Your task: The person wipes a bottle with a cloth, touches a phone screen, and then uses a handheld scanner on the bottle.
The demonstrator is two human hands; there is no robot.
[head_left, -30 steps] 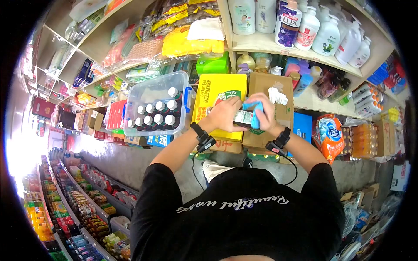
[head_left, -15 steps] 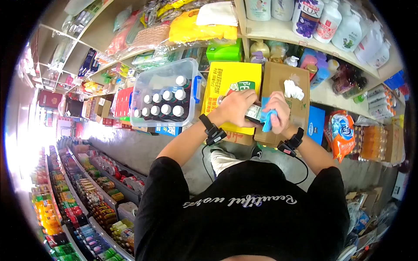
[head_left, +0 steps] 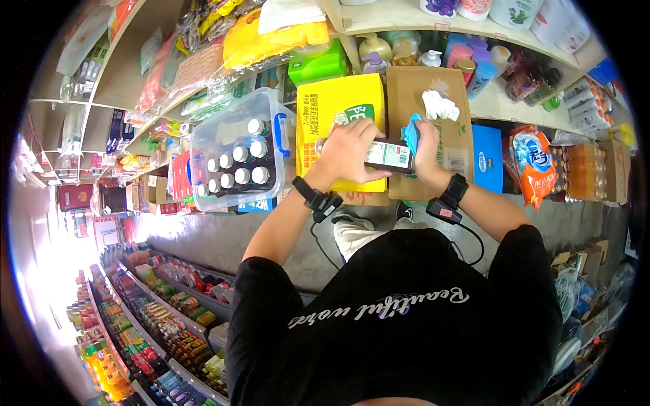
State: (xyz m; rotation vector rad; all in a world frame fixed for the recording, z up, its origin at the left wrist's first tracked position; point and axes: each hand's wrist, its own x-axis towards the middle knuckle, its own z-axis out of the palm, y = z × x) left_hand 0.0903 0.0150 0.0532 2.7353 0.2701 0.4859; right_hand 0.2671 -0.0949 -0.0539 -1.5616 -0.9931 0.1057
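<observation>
My left hand (head_left: 347, 154) is wrapped round a dark bottle (head_left: 390, 155) with a white and green label, held on its side above a yellow box (head_left: 338, 101). Against the bottle's base end, my right hand (head_left: 426, 150) grips a blue cloth (head_left: 411, 134). A crumpled white glove or cloth (head_left: 440, 105) lies on the brown cardboard box (head_left: 406, 88) beyond my right hand. To the left, a clear plastic bin (head_left: 233, 115) with blue handles holds several dark bottles with white caps (head_left: 242, 176).
Shelves (head_left: 393, 26) behind hold pump bottles and packaged towels. Right of the cardboard box are a blue box (head_left: 487, 159), an orange detergent bag (head_left: 533, 166) and packs of orange drinks (head_left: 586, 172). Rows of bottled drinks (head_left: 172, 328) stand at lower left.
The view has shifted slightly. The bottle's label has turned more into view, and my right hand with the blue cloth has moved to the bottle's end, its fingers pointing more upward.
</observation>
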